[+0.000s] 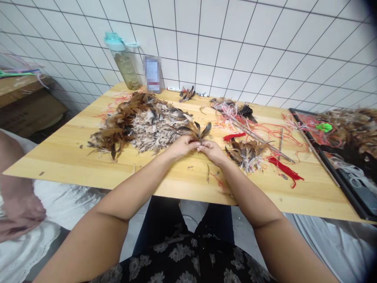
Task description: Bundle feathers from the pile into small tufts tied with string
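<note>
My left hand (182,146) and my right hand (212,151) meet at the middle of a wooden table (73,157), fingers pinched together on a small bunch of brown feathers (199,131) that fans out above my fingertips. Just left of my hands lies a big heap of brown and grey feathers (141,124). To the right of my right hand sits a tied feather bundle (247,153) with white and red string, beside thin sticks (259,139) and red thread tassels (284,169).
A green-capped water bottle (125,63) and a small blurred box (152,74) stand against the tiled wall. A black tray (347,188) with feathers and cord lies at the table's right. Another person's arm (14,196) shows at the left edge, near cardboard boxes (26,102).
</note>
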A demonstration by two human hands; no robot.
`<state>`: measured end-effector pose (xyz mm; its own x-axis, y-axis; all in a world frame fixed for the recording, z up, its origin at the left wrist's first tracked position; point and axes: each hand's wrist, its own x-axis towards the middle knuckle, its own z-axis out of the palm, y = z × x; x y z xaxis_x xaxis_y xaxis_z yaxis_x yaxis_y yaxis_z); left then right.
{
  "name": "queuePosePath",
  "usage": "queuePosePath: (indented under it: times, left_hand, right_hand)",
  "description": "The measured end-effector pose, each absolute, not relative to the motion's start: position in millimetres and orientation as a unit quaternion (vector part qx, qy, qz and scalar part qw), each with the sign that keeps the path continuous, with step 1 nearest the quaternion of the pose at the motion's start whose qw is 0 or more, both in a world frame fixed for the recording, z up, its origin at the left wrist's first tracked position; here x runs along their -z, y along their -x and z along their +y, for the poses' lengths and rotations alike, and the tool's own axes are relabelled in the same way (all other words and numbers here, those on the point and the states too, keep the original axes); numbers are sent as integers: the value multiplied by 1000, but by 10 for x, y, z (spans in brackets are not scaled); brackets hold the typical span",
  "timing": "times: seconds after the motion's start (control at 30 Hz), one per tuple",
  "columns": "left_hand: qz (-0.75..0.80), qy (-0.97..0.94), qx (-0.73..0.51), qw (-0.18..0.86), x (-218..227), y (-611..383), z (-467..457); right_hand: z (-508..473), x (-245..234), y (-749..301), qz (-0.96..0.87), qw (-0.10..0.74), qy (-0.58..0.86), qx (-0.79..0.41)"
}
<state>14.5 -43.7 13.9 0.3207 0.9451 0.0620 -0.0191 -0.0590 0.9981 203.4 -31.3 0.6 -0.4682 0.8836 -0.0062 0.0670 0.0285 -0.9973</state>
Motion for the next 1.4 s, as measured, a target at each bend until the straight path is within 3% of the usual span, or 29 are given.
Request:
queuePosePath:
  times: [0.3, 0.9, 1.23, 1.4]
  left_hand:
    - [422, -546, -465, 555, -79, -158, -426]
    - [425, -570, -452, 539, -153, -69, -396]
    - [396, -512, -535, 543, -105, -144, -426]
    - [435, -494, -526, 539, -104, -139, -448]
  right_hand:
    - [-298, 32, -2008, -593, 388, 360, -607]
    - [-280, 55, -1977, -559, 380, 384, -629]
    - [-308, -41, -1951, -504, 486, 339, -628]
    - [-289, -82, -1980, -450, 487, 366, -653]
